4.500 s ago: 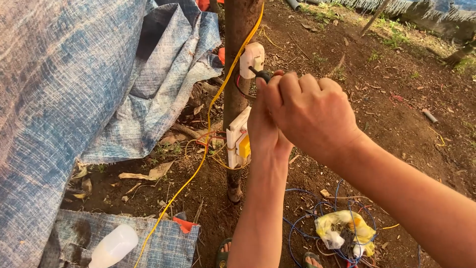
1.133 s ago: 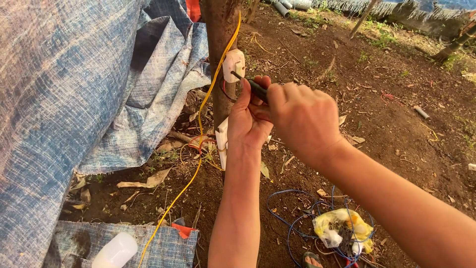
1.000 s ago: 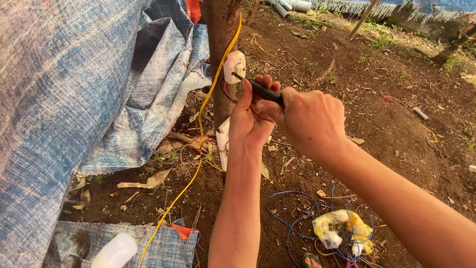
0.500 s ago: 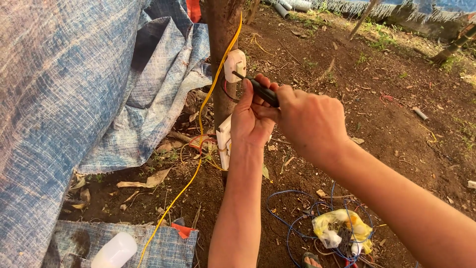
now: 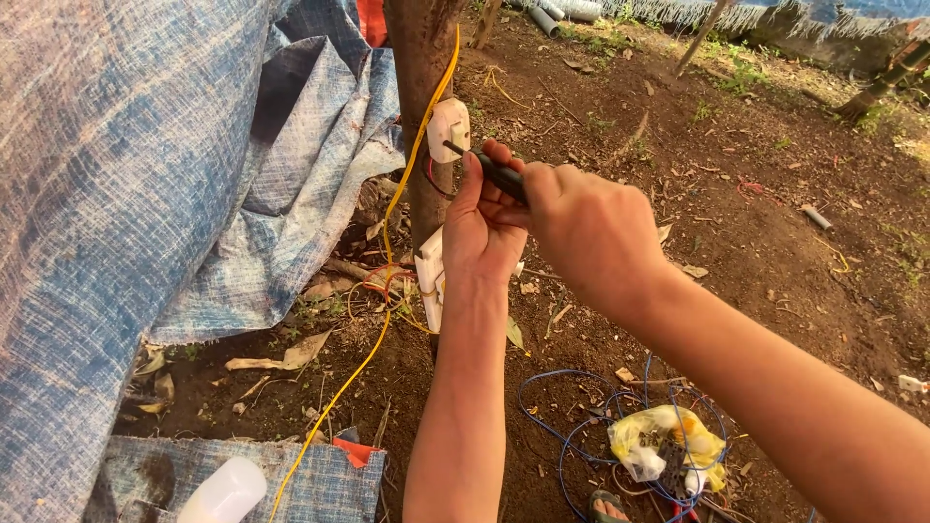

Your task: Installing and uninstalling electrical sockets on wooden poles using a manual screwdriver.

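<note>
Fastening step in hand, as judged from the pose: the right hand (image 5: pixel 591 228) is closed around the black-handled screwdriver (image 5: pixel 489 170), whose tip meets the small white plastic electrical fitting (image 5: pixel 449 129) mounted on the upright brown wooden post (image 5: pixel 423 87). The left hand (image 5: pixel 481 237) is curled against the screwdriver's handle, steadying it. The next move calls for keeping the tip seated and square to the fitting. The fitting sits high on the post, just right of a thin yellow wire (image 5: pixel 387 247) running down it; a blue woven tarpaulin (image 5: pixel 126 194) hangs left.
</note>
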